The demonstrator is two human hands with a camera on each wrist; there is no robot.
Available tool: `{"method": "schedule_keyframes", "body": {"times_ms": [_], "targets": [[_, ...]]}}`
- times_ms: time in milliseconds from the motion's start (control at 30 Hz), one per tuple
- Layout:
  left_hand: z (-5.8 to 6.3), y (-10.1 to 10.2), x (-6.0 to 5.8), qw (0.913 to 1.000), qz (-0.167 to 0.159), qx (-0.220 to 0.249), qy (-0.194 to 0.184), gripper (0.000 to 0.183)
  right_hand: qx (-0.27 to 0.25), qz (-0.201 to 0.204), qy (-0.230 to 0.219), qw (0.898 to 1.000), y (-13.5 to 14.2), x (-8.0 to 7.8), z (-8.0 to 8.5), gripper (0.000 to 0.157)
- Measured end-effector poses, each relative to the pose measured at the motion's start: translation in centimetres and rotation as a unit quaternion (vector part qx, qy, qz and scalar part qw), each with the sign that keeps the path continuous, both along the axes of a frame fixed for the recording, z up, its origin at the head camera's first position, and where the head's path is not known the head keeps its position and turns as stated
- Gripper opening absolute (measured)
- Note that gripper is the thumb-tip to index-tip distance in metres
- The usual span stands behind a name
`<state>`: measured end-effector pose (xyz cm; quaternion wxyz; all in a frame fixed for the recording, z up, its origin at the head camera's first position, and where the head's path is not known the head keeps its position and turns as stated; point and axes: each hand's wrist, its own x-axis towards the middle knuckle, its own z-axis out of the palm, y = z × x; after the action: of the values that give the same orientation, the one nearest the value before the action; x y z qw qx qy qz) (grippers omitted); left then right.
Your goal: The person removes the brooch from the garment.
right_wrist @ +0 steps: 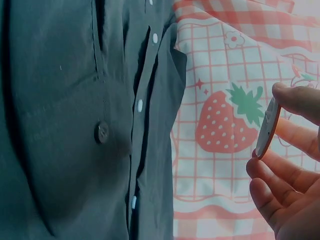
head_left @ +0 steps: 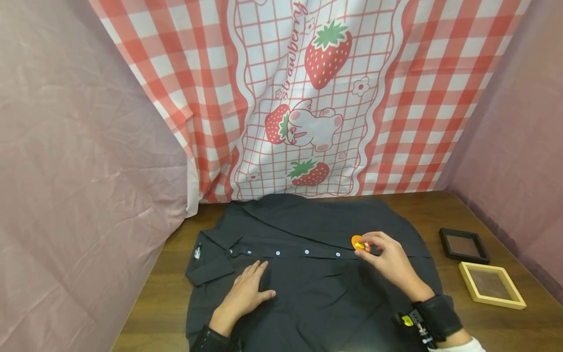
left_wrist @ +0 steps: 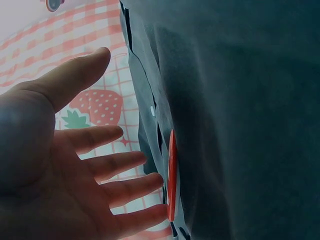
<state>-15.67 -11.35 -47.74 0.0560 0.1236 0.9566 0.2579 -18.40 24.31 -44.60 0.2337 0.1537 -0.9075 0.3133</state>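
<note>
A dark button-up shirt (head_left: 308,293) lies spread on the wooden table, its collar toward the left. My right hand (head_left: 389,259) pinches a round orange badge (head_left: 359,243) between thumb and fingers above the lower end of the button row. In the right wrist view the badge (right_wrist: 267,129) is nearly edge-on, with a pale back. My left hand (head_left: 246,288) has its fingers spread over the shirt below the collar. A thin red disc (left_wrist: 172,175) shows edge-on against the cloth by the little finger in the left wrist view; the head view does not show it.
At the right of the table lie a black frame (head_left: 464,245) and a pale yellow frame (head_left: 491,286). A strawberry-patterned checked cloth (head_left: 316,98) hangs behind the shirt. Pinkish drapes (head_left: 88,171) stand at both sides.
</note>
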Motion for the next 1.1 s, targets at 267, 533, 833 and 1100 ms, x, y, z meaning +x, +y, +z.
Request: {"method": "schedule_keyframes", "body": {"times_ms": [267,533,833,1100], "targets": [[0.2,0.2,-0.2,0.9999,-0.012,-0.005,-0.009,0.073,0.004,-0.018,0.012,1.000,1.5,-0.3,0.5,0.031],[0.2,0.4,-0.3,0.9998,-0.020,-0.006,-0.003,0.064,0.005,-0.034,0.007,0.999,2.7,-0.2,1.1,0.030],[0.0,0.4,-0.2,0.9996,-0.022,-0.008,-0.013,0.061,0.005,-0.040,0.019,0.999,3.8,-0.2,1.2,0.029],[0.2,0.1,-0.4,0.9998,-0.020,-0.003,-0.009,0.062,0.006,-0.051,0.041,0.998,5.1,-0.4,1.5,0.028]]}}
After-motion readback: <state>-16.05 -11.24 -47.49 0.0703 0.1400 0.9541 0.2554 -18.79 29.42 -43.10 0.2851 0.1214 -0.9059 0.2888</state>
